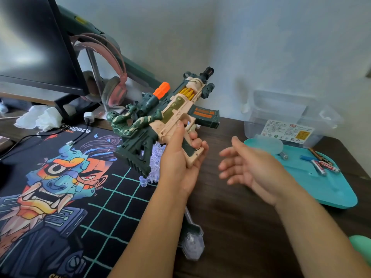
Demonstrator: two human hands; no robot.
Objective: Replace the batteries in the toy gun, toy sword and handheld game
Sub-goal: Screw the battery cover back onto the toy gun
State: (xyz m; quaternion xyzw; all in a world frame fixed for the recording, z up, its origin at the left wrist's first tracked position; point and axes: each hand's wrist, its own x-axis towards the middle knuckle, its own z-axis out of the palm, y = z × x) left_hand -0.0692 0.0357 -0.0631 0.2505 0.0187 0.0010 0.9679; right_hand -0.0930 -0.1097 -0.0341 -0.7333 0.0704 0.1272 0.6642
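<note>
— So, what carries it all?

— A dark desk (230,227). A printed mouse mat (60,197) covers its left half, a clear plastic box (291,117) sits at the far right edge, and a teal tray (331,193) lies just in front of that box.

— And the task's things?

— The toy gun (176,109) is off the desk, held up over the mat's right border with its muzzle toward the wall. A translucent toy sword (191,245) lies flat on the desk under the person's forearm. The handheld game cannot be made out for sure.

— The hands?

— The left hand (180,163) grips the gun's handle, fingers (197,141) wrapped round it. The right hand (255,167) hangs between gun and tray, palm up and fingers slack, holding nothing. It is blurred.

— So what is the step?

— Probably finding the battery door, since none shows on the side facing the camera. The person would do well to roll the gun over with the free hand under its body, not by the soldier figure (120,123) clipped to it. Laying it on the mat would stop small parts rolling off. Only then is it worth reaching for the batteries (319,167) lying loose on the tray. Whether those are fresh or spent cannot be told, so old cells should be kept apart and the polarity marks matched.
</note>
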